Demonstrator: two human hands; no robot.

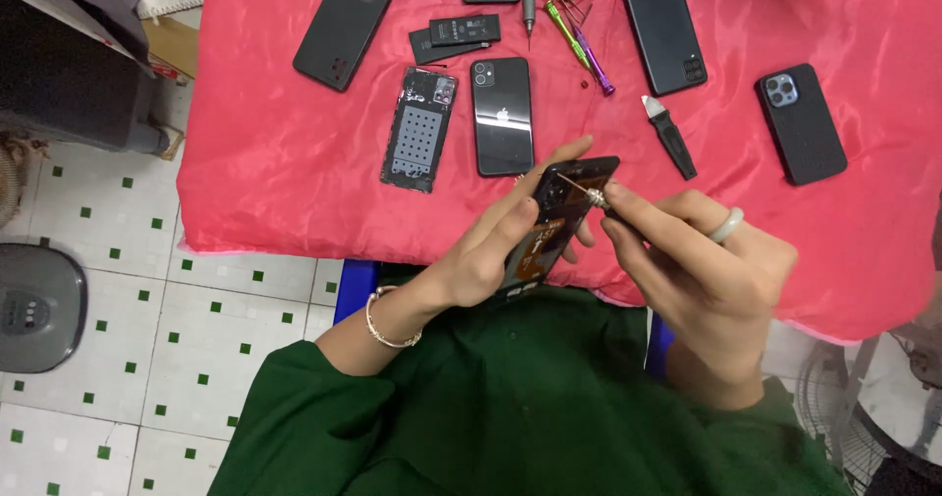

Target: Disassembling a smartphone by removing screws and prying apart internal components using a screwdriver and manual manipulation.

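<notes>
Head view, left hand: the left hand (491,251) is curled round an opened phone (561,216), fingers wrapped along its far edge and thumb lying across the near side, so it holds the phone tilted above the table edge.
Head view, right hand: the right hand (702,261) is closed in a pinch on a thin screwdriver (581,191); a pale ring sits on one finger.
Screwdriver: its slim metal tip touches the upper part of the opened phone, near the camera corner.
Opened phone: it is in the air between the two hands, over the near edge of the red cloth (294,162), just in front of the green sleeves.
On the cloth, behind the hands: a dark phone (502,115) lies back upward, and just beside it on the left a stripped back panel (419,128) with rows of dots.
Further back: a flat battery (464,30), a black case (344,25) and two coloured screwdrivers (579,45).
Right part of the cloth: a black pry tool (672,138), a black phone (663,28) and a cased phone (801,123), well apart from the hands.
Wrist: a thin bracelet (388,324) circles the left wrist.
Floor: white tiles with small green squares (196,339).
</notes>
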